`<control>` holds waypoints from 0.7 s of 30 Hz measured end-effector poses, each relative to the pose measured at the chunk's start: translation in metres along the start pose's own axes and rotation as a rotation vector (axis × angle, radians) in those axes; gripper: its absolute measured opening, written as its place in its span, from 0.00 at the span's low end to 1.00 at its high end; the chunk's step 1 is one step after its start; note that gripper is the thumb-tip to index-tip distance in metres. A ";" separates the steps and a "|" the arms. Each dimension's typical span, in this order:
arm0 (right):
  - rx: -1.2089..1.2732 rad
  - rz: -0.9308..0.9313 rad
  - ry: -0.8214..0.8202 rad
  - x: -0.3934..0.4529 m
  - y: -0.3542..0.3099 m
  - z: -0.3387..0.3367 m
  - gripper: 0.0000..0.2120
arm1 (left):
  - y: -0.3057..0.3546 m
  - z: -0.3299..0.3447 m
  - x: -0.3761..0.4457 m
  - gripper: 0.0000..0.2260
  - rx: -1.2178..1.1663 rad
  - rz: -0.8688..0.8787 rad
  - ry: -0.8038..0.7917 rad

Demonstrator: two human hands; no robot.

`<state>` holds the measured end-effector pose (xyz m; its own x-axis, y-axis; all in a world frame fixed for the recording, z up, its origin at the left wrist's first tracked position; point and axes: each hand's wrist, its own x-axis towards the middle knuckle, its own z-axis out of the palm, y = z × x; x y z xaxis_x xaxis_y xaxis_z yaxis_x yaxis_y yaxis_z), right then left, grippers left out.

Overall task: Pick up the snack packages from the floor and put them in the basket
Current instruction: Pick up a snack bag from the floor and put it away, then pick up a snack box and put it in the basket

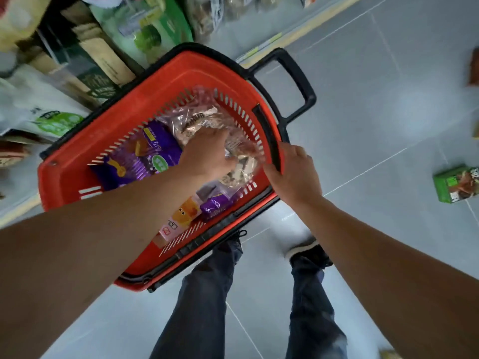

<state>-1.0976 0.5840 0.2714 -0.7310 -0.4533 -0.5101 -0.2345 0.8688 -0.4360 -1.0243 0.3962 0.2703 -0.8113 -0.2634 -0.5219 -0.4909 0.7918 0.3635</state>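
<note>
Clear snack bag (199,120) going into the red basket (64,174).
Left hand (207,151) lies on it, fingers curled into the wrap; right hand (293,172) rests on the near rim.

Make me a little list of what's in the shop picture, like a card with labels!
basket: red basket with black handle, on the grey floor
inside: purple packet, clear bag of snacks, pink packet
left hand: left hand on the clear bag
right hand: right hand on the basket's rim
still on floor: green box
</note>
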 end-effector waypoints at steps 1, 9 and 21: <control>0.021 0.035 -0.002 -0.006 0.014 -0.010 0.28 | 0.018 -0.002 -0.001 0.19 -0.020 0.019 0.005; 0.156 0.248 0.068 -0.059 0.174 -0.094 0.29 | 0.209 0.025 0.014 0.30 0.086 0.040 -0.169; 0.309 0.580 0.173 -0.154 0.441 -0.225 0.27 | 0.526 0.121 0.046 0.27 0.016 0.138 -0.237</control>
<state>-1.2327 1.0816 0.3239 -0.7813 0.1301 -0.6105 0.4019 0.8531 -0.3326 -1.2819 0.8672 0.3442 -0.7721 -0.0177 -0.6353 -0.3743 0.8205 0.4321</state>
